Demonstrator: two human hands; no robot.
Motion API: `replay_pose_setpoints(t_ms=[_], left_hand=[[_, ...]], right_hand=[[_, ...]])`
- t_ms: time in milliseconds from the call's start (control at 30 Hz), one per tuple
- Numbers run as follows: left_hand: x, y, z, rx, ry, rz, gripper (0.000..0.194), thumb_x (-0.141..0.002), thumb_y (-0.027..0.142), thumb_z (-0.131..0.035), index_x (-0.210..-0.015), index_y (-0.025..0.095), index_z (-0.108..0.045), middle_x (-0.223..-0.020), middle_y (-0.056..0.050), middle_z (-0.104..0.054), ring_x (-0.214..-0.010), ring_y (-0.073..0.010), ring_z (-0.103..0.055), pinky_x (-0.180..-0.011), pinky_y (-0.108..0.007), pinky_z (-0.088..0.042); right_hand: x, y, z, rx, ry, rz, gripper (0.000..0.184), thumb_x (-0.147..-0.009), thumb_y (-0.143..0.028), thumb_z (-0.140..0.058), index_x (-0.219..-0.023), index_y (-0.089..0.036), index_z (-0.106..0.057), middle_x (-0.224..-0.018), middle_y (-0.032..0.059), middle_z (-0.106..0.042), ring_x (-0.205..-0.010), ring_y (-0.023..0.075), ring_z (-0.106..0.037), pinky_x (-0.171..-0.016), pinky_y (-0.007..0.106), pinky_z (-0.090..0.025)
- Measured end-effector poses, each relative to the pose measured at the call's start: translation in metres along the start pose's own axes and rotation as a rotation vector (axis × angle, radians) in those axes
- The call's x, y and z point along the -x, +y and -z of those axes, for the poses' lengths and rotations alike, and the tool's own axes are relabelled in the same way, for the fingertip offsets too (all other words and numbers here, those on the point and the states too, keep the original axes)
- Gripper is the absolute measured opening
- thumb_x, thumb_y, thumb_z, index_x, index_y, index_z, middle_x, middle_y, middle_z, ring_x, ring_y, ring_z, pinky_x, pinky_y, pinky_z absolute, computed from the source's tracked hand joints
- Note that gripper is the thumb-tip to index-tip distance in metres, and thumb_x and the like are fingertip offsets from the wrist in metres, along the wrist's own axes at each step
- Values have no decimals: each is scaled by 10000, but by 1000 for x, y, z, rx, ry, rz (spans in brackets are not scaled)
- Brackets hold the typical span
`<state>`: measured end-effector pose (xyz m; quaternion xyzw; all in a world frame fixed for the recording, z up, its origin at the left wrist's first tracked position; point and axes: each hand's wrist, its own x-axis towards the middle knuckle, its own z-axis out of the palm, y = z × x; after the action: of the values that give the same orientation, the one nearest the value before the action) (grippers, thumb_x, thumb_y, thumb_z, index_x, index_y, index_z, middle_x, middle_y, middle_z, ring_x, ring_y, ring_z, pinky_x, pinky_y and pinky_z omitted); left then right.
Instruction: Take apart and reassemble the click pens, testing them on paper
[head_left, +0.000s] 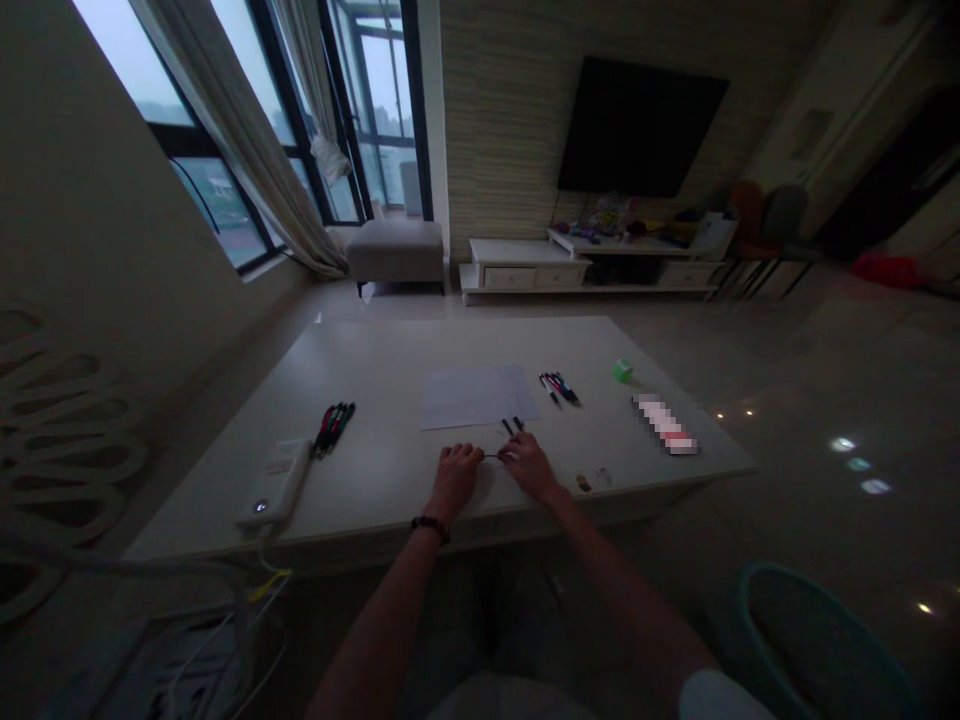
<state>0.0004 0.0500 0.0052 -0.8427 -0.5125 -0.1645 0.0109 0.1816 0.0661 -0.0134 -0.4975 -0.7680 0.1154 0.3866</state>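
Both of my hands rest on the white table [390, 350] near its front edge. My left hand [457, 472] and my right hand [527, 463] have curled fingers and pinch the two ends of a thin dark pen part [493, 456] stretched between them. Two small dark pen pieces [513, 425] lie just beyond my right hand. A white sheet of paper [477, 395] lies further out. A bead bracelet sits on my left wrist.
A bunch of pens [333, 427] lies at the left, another bunch [559, 388] right of the paper. A white power bank [275, 484] with a cable sits at the left front. A green cube [622, 370], small bits [592, 480] and a teal bin [817, 640] are to the right.
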Motion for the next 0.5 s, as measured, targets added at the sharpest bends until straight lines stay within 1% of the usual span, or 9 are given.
replay_pose_setpoints(t_ms=[67,100,233,300,433,500], left_hand=[[0,-1,-2,9,20,13,168,-875,206,-402,-925,228,-562,-880,-40,-571,-860,-186,-490,-781,-340,-310],[0,-2,-4,13,37,34,167,-876,210,-405,-937,227,-560,-886,-41,-578,-866,-187,-494,-783,-343,-312],[-2,-6,-13,42,127,121,201,-878,212,-413,-1046,208,-524,-953,-58,-602,-911,-199,-508,-798,-349,-326],[-3,-8,-16,66,147,120,200,-876,211,-419,-1050,194,-518,-959,-61,-608,-914,-199,-512,-800,-347,-334],[-3,-9,-17,94,143,101,135,-860,218,-455,-956,198,-549,-921,-47,-605,-889,-190,-511,-800,-338,-345],[-2,-10,-16,99,147,97,127,-847,230,-481,-937,207,-568,-936,-44,-600,-902,-187,-506,-822,-342,-343]], right_hand=[[5,6,4,22,-8,-4,59,-765,-172,-612,-776,-200,-662,-867,54,-564,-887,191,-507,-795,324,-419],[8,10,7,44,9,-25,64,-772,-164,-598,-777,-194,-655,-862,56,-568,-882,193,-505,-793,325,-417],[13,27,12,163,132,-175,90,-801,-183,-551,-780,-178,-639,-834,70,-573,-864,209,-496,-785,333,-409],[7,29,8,198,126,-188,102,-806,-206,-547,-786,-178,-642,-821,70,-580,-861,210,-496,-788,330,-404],[-8,19,-9,209,57,-131,106,-796,-220,-560,-798,-183,-660,-830,73,-592,-875,200,-503,-803,315,-392],[-11,16,-14,197,62,-125,121,-795,-226,-555,-813,-181,-666,-841,74,-592,-876,195,-506,-805,307,-394]])
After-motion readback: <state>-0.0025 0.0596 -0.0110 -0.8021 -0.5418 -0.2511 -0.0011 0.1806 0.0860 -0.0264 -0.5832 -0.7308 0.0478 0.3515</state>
